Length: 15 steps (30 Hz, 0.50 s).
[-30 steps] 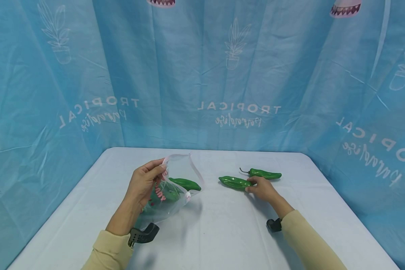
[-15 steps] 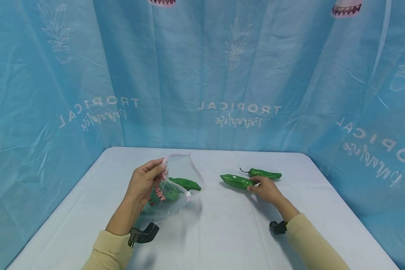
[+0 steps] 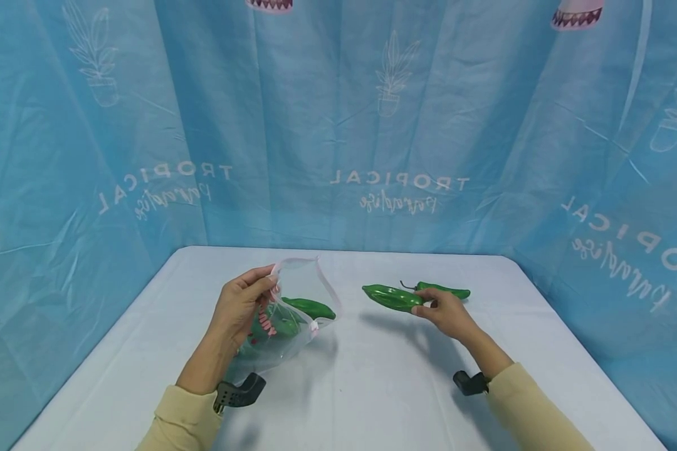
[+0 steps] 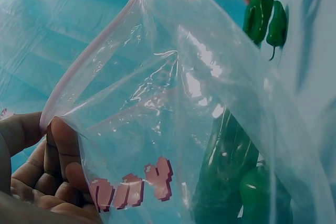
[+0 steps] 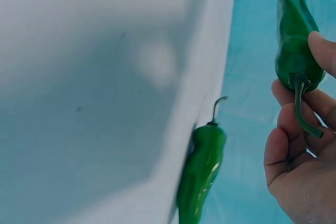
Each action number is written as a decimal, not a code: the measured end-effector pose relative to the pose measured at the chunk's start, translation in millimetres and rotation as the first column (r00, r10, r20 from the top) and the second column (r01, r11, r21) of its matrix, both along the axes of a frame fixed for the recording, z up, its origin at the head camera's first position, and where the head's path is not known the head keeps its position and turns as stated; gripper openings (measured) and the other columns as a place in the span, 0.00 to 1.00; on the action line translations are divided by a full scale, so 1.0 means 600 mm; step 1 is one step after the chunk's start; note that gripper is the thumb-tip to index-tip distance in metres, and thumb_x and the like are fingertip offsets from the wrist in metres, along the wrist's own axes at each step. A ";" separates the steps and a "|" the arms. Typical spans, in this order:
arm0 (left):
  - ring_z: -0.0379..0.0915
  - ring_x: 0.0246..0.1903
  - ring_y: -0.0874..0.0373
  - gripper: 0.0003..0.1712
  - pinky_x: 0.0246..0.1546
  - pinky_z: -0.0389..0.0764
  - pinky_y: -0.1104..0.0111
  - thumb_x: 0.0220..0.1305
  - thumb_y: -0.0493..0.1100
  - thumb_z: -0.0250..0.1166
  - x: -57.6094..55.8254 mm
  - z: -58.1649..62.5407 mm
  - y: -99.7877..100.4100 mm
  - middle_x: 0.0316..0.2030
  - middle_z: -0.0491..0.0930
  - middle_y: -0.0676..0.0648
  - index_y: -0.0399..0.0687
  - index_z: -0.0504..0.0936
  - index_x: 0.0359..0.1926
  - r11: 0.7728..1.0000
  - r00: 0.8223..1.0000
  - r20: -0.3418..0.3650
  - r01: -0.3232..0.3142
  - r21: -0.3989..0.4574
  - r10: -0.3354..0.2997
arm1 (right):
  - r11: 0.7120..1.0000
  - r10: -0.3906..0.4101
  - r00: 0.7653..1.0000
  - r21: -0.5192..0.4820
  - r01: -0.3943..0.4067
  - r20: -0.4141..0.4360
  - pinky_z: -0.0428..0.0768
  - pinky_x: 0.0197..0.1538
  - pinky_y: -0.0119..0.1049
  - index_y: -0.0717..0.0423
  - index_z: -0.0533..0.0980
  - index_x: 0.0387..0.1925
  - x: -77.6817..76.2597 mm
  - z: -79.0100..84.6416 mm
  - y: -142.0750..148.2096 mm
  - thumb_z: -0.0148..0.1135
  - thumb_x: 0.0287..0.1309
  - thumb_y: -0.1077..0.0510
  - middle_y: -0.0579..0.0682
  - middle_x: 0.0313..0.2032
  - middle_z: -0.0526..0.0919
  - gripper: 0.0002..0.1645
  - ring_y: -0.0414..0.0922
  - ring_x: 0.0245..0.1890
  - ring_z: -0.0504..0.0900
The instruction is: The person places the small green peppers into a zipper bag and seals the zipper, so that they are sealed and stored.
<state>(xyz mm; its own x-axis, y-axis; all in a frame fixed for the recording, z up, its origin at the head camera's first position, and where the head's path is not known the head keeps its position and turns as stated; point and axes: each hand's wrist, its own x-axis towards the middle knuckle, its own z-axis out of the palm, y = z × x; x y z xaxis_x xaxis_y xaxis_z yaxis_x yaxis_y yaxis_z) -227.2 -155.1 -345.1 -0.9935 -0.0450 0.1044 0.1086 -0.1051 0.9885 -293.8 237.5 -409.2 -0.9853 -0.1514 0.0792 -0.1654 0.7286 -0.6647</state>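
My left hand (image 3: 241, 305) pinches the rim of a clear zip bag (image 4: 131, 82) with pink lettering, keeping its mouth open toward the right. Inside the bag lie green peppers (image 4: 226, 166); one pepper's tip (image 3: 311, 307) shows at the opening. To the right, my right hand (image 3: 444, 314) holds a long green pepper (image 3: 392, 297) by its stem end, raised over the table with its shadow below. In the right wrist view, thumb and fingers pinch this pepper (image 5: 296, 35) just above its curved stem. Behind the hand, another green pepper (image 3: 448, 291) lies on the table.
A white-covered table (image 3: 338, 401) spans the work area. Blue printed curtains (image 3: 395, 144) stand around its back and sides. Each wrist wears a black camera mount, such as the left one (image 3: 241, 391).
My right hand has lifted its pepper off the table, and its shadow has spread away beneath it. The left hand and the bag have stayed in place.
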 end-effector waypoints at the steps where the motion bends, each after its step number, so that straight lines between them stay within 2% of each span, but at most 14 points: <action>1: 0.69 0.26 0.65 0.24 0.26 0.70 0.75 0.63 0.46 0.62 0.000 0.000 0.000 0.25 0.80 0.59 0.37 0.75 0.56 1.000 1.000 0.000 0.000 -0.001 0.000 | 1.000 0.001 1.000 -0.010 -0.001 0.002 0.72 0.30 0.35 0.54 0.75 0.55 0.003 0.003 -0.002 0.66 0.55 0.48 0.54 0.42 0.80 0.27 0.45 0.34 0.72; 15: 0.68 0.25 0.65 0.22 0.26 0.70 0.75 0.63 0.45 0.63 0.000 0.000 0.001 0.25 0.80 0.58 0.38 0.76 0.54 1.000 1.000 0.001 -0.001 0.014 0.001 | 0.998 0.056 0.998 -0.037 -0.057 -0.033 0.68 0.28 0.36 0.49 0.75 0.55 0.029 0.038 -0.022 0.66 0.54 0.45 0.52 0.32 0.76 0.28 0.45 0.28 0.69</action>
